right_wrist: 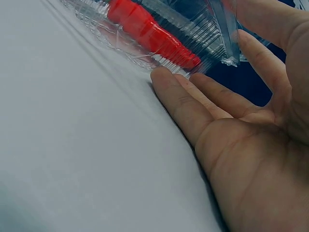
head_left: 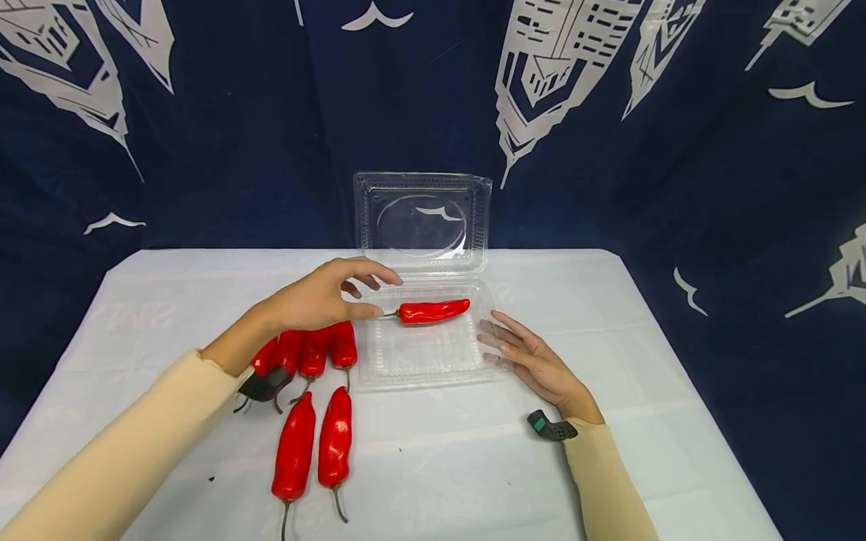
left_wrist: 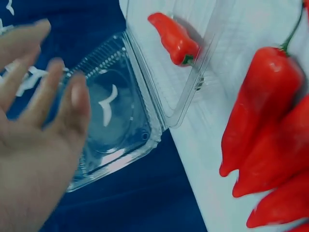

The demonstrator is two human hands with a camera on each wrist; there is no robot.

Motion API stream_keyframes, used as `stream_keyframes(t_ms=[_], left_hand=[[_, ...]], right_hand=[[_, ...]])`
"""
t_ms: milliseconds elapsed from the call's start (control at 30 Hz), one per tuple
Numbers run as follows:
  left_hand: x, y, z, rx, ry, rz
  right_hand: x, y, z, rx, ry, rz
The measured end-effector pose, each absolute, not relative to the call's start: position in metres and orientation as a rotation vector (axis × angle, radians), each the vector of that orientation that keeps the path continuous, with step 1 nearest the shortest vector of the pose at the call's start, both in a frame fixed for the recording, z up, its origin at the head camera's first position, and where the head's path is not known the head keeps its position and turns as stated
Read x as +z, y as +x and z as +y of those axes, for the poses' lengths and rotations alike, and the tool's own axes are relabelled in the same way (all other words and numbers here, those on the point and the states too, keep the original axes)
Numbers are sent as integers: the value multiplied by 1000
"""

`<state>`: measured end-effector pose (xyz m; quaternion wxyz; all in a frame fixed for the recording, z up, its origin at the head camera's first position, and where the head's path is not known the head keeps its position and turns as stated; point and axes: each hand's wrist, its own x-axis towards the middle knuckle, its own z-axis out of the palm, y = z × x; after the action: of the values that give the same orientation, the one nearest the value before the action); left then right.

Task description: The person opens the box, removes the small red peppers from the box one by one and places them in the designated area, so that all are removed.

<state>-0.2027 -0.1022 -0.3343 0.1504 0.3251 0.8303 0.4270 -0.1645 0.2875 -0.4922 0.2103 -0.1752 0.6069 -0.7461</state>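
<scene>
One red chili pepper (head_left: 433, 311) lies across the inside of a clear plastic clamshell container (head_left: 422, 361), whose lid (head_left: 422, 218) stands raised at the back. Over the container's left edge is my left hand (head_left: 325, 297), near the pepper's stem. Its fingers are extended with nothing between them in the left wrist view, where the same pepper (left_wrist: 175, 39) sits apart from the hand (left_wrist: 36, 125). My right hand (head_left: 534, 364) has its fingers relaxed against the container's right side. In the right wrist view that hand (right_wrist: 241, 116) has its fingertips by the container wall.
Several red peppers (head_left: 343, 346) lie in a row left of the container, partly hidden by my left arm. Two more peppers (head_left: 294, 447) lie nearer the front on the white table (head_left: 473, 466). A dark blue printed cloth (head_left: 271, 150) hangs behind.
</scene>
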Motion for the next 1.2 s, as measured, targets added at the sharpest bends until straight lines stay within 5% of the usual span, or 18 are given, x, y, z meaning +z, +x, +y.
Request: stream_keyframes(t_ms=[533, 1200], left_hand=[[-377, -258, -41, 1117, 968, 2131], [-404, -255, -15, 993, 835, 2111]], right_hand=[[-492, -165, 288, -2060, -456, 1714], [-492, -165, 289, -2058, -477, 1711]])
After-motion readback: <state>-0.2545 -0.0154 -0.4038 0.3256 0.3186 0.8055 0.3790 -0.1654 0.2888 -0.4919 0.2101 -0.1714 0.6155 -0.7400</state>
